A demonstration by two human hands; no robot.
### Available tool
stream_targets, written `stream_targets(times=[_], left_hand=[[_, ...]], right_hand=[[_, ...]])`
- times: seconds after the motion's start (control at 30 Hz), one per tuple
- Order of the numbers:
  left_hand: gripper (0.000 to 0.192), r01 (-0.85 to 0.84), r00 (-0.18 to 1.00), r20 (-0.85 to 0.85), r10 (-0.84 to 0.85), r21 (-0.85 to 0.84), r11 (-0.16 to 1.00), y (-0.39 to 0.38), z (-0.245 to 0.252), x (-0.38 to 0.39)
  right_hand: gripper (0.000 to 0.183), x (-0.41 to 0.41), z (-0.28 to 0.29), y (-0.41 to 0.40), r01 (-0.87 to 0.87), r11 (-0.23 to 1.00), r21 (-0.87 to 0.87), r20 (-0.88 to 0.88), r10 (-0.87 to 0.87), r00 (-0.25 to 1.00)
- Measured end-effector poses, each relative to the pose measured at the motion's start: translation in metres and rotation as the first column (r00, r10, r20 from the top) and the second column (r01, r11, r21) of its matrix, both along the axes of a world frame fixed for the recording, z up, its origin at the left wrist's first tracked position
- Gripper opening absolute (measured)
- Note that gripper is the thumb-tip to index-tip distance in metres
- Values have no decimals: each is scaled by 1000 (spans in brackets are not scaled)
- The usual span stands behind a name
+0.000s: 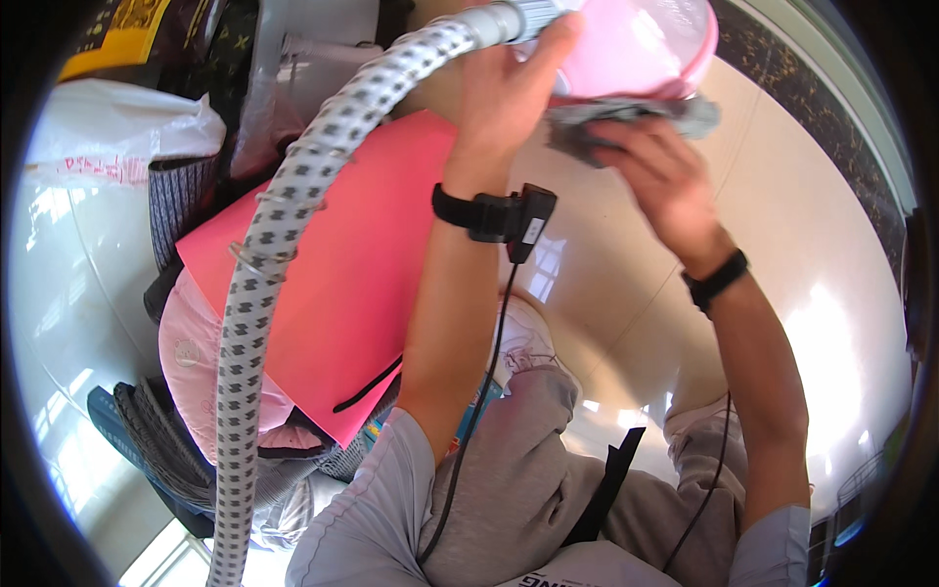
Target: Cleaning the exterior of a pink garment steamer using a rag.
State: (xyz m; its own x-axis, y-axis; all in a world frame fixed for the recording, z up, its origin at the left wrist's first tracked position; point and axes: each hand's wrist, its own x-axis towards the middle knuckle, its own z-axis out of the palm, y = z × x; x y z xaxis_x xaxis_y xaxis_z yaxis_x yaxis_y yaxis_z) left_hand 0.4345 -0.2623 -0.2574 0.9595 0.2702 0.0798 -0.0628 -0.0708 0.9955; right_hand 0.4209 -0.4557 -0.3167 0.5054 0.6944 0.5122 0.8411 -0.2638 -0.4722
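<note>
A pink object (623, 51) with a translucent section lies at the top, partly cut off by the picture's edge. Beside its left side my left hand (506, 95) is raised, thumb up against the grey end fitting (539, 16) of a patterned flexible hose (253, 293); the far fingers are hidden, so its grip cannot be told. My right hand (653, 169), blurred, holds a crumpled grey cloth (638, 114) against the lower edge of the pink object. The hose arches down the left side of the view.
Left of my forearm lie a red-pink sheet (352, 257), a pale pink fabric item (187, 345) and dark ribbed material (161, 440). A white plastic bag (132, 125) sits at upper left. Tiled floor (645, 293) spreads around my shoes; a dark speckled border (829, 125) curves at right.
</note>
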Motion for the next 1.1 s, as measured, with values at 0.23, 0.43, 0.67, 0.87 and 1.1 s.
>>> stream_targets(times=[0.23,0.43,0.67,0.87,1.1], left_hand=[[74,-8,988,140,-57,425,905,13,-5,1],[71,17,972,228,-55,168,986,13,-15,3],[67,-29,998,56,23,101,995,7,4,-5],[69,60,991,103,-82,202,978,6,-4,4],[68,43,994,89,-58,162,986,8,-2,7]], right_hand=[[34,99,20,-69,797,531,286,-713,-438,548],[41,54,27,-11,740,590,324,-824,-209,527],[31,-11,27,20,625,692,360,-640,-305,706],[33,-55,35,4,333,918,214,-884,37,466],[33,-40,29,0,455,865,211,-888,-25,459]])
